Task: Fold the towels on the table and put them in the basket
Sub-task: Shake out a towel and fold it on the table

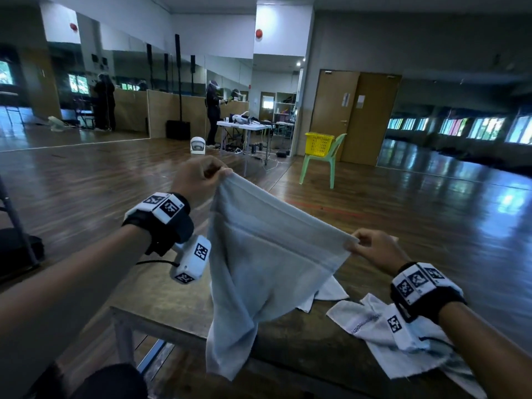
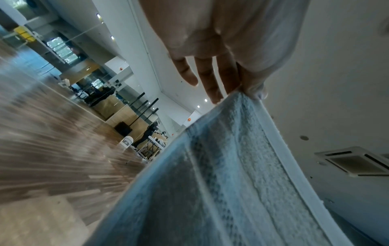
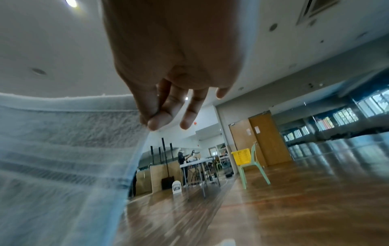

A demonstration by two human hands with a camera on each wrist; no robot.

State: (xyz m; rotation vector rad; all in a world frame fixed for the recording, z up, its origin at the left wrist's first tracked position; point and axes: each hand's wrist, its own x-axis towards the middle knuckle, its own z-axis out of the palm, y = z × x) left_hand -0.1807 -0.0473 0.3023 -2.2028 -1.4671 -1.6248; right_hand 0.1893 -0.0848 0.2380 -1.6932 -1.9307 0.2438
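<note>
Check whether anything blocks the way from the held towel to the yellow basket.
Nothing visible does. Both hands hold the towel above the table; open wooden floor leads to the basket on the green chair.

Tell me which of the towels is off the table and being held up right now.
The pale blue towel, pinched at its top corners by the left hand and right hand. The white towels lie on the table.

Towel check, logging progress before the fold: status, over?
Left hand and right hand each pinch a top corner of the blue towel, spread over the table. Unfolded. White cloths lie beneath.
</note>
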